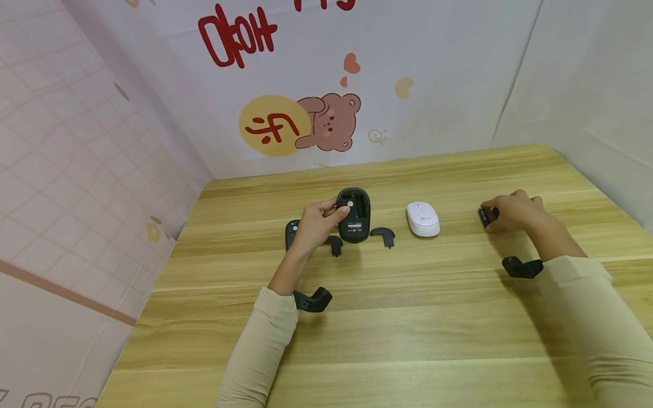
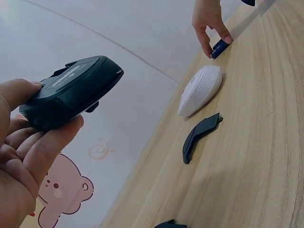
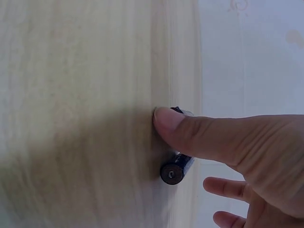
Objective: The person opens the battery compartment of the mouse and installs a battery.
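My left hand [image 1: 317, 226] grips a black computer mouse [image 1: 354, 226] by its side, thumb on its underside, above the table. That underside faces the head camera, and its battery slot is uncovered. At the far right, my right hand [image 1: 515, 211] pinches a dark blue battery [image 2: 220, 48] at the tabletop, between thumb and fingers. A second battery [image 3: 175, 169] shows beside the thumb in the right wrist view. Just right of the held mouse lies a black battery cover [image 1: 384, 234]. Another cover [image 1: 334, 245] lies close to my left hand.
A white mouse [image 1: 423, 219] sits between my hands on the wooden table [image 1: 398, 328]. Partly behind my left hand lies another black mouse [image 1: 291, 231], underside up. A printed wall cloth [image 1: 433, 119] stands along the table's back edge.
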### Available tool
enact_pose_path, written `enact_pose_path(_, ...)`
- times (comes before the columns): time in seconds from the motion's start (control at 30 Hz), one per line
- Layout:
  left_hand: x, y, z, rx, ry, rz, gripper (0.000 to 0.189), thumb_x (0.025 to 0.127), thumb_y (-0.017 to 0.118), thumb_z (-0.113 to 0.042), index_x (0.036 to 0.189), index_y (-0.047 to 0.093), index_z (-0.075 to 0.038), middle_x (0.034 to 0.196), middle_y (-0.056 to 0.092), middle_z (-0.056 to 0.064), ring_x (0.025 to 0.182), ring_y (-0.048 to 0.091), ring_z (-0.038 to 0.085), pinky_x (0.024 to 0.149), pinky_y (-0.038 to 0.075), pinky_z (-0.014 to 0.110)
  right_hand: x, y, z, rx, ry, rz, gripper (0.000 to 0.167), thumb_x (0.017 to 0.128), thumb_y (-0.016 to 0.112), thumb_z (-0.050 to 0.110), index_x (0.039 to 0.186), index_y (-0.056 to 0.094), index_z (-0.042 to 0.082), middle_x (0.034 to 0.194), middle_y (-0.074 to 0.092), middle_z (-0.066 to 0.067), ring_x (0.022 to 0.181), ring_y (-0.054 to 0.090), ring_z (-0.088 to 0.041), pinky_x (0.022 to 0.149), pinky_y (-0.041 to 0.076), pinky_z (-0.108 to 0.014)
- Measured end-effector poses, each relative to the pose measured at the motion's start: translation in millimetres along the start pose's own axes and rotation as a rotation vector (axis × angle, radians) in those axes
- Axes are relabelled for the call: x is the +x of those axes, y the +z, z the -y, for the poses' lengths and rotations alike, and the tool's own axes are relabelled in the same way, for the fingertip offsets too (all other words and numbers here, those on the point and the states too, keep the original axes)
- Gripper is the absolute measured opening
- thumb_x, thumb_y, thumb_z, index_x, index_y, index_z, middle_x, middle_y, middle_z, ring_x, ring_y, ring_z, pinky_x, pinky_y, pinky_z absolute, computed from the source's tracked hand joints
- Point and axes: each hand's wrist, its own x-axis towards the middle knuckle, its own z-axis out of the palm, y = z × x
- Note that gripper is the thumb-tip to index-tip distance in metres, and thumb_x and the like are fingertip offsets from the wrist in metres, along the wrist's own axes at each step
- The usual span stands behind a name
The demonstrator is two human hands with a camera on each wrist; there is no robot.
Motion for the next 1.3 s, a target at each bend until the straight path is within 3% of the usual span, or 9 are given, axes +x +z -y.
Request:
enact_pose_path(0.33, -1.4, 3.3, 0.7, 0.049, 0.038, -0.031, 0.043, 0.090, 0.062, -0.012, 0.130, 0.051, 0.000, 0.110, 0.063, 0.017, 0.089, 0.066, 0.022, 0.073, 0.054, 0.041, -0.4, 2, -2, 0.002, -0.010, -0.008, 0.069, 0.075, 0.076, 0.035, 0.129, 0.051, 0.000, 0.118, 0.050, -0.033, 0.108, 0.027, -0.054, 0.077, 0.024, -0.065)
enact_pose_path(0.5, -2.1, 3.5, 0.2, 0.053, 0.035, -0.033, 0.043, 0.090, 0.062, -0.012, 0.130, 0.051, 0.000, 0.110, 0.063, 0.017, 0.089, 0.066, 0.023, 0.071, 0.054, 0.037, -0.2, 3, -1, 0.012, -0.022, -0.018, 0.068, 0.075, 0.077, 0.032, 0.128, 0.051, -0.001, 0.119, 0.049, -0.034, 0.110, 0.026, -0.055, 0.080, 0.021, -0.067)
enact_pose_path(0.77, -2.7, 3.0, -2.5, 0.026, 0.002, -0.014, 0.044, 0.090, 0.062, -0.013, 0.131, 0.050, -0.001, 0.112, 0.062, 0.018, 0.092, 0.065, 0.024, 0.075, 0.053, 0.039, 0.8, 3, 14, 0.091, -0.062, -0.140, 0.064, 0.079, 0.074, 0.031, 0.126, 0.050, -0.004, 0.119, 0.051, -0.031, 0.107, 0.033, -0.054, 0.075, 0.024, -0.064)
enact_pose_path(0.87, -4.9, 3.6, -8.4, 0.026, -0.005, -0.002, 0.044, 0.090, 0.061, -0.011, 0.131, 0.048, 0.001, 0.114, 0.060, 0.019, 0.094, 0.064, 0.026, 0.075, 0.053, 0.040, 0.2, 3, 28, 0.214, -0.105, -0.179, 0.061, 0.082, 0.071, 0.027, 0.126, 0.047, -0.007, 0.120, 0.050, -0.032, 0.105, 0.041, -0.049, 0.078, 0.033, -0.060)
enact_pose_path(1.0, -6.4, 4.3, -13.1, 0.028, -0.005, 0.009, 0.044, 0.091, 0.060, -0.008, 0.131, 0.047, 0.002, 0.114, 0.059, 0.021, 0.095, 0.063, 0.029, 0.075, 0.053, 0.041, -2.5, 5, 46, 0.426, -0.155, -0.201, 0.056, 0.084, 0.070, 0.020, 0.126, 0.045, -0.008, 0.112, 0.054, -0.027, 0.100, 0.050, -0.037, 0.075, 0.046, -0.044)
enact_pose_path(1.13, -4.5, 4.2, -8.6, 0.026, -0.006, 0.003, 0.044, 0.090, 0.060, -0.010, 0.131, 0.048, 0.001, 0.114, 0.060, 0.019, 0.095, 0.063, 0.028, 0.074, 0.054, 0.036, -2.8, 8, 60, 0.659, -0.218, -0.178, 0.050, 0.086, 0.067, 0.011, 0.123, 0.041, -0.009, 0.110, 0.055, -0.023, 0.092, 0.056, -0.020, 0.071, 0.049, -0.026)
enact_pose_path(1.3, -2.4, 5.0, -2.5, 0.027, 0.018, -0.013, 0.045, 0.090, 0.062, -0.013, 0.131, 0.050, 0.000, 0.113, 0.062, 0.018, 0.092, 0.065, 0.025, 0.071, 0.054, 0.032, -3.8, 10, 75, 0.884, -0.309, -0.132, 0.049, 0.085, 0.064, 0.000, 0.121, 0.033, -0.008, 0.108, 0.057, -0.017, 0.087, 0.058, -0.008, 0.072, 0.050, -0.020)
